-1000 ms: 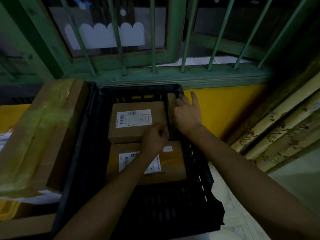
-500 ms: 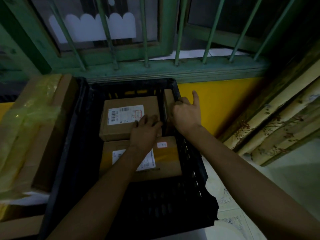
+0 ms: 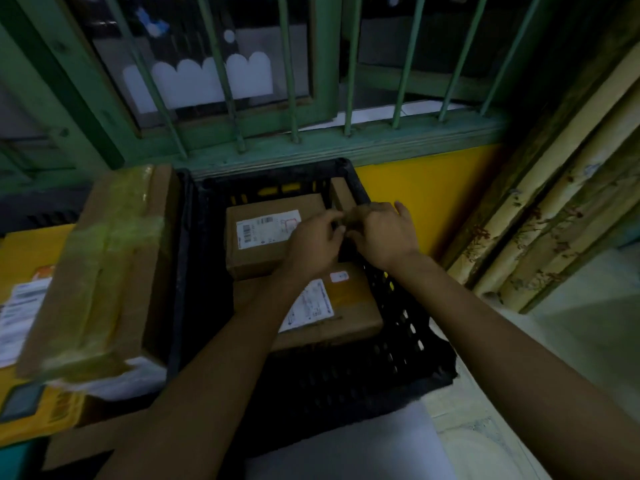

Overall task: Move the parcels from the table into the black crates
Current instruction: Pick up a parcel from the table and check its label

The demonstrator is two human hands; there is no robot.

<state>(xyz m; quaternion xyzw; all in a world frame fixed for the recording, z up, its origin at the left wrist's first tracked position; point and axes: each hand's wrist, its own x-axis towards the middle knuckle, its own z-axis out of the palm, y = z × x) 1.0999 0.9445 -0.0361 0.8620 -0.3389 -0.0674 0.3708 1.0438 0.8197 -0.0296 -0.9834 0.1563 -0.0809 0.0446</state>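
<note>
A black crate sits in the middle of the frame, below a green barred window and against a yellow wall. Three of the task's cardboard parcels are in it. The far parcel lies flat toward the back of the crate, its white label facing up. The near parcel lies flat just in front of it, touching it, with a white label and a small sticker on top. A narrow parcel stands on edge in the crate's upper right corner, against the right wall.

Both arms reach in from the lower edge of the frame. The left hand hovers over the right end of the far parcel with its fingers curled toward the right. The right hand is above the crate's right rim, at the near end of the narrow parcel, with fingers curled and the thumb pointing up. The fingertips of the two hands meet over the gap between the far parcel and the narrow one. That spot is blurred, so I cannot tell whether either grip has hold of anything.

At the left of the frame a large cardboard box, wrapped in yellowish tape, lies just beside the crate. A yellow parcel with a white label shows at the far left edge, partly under the box.
</note>
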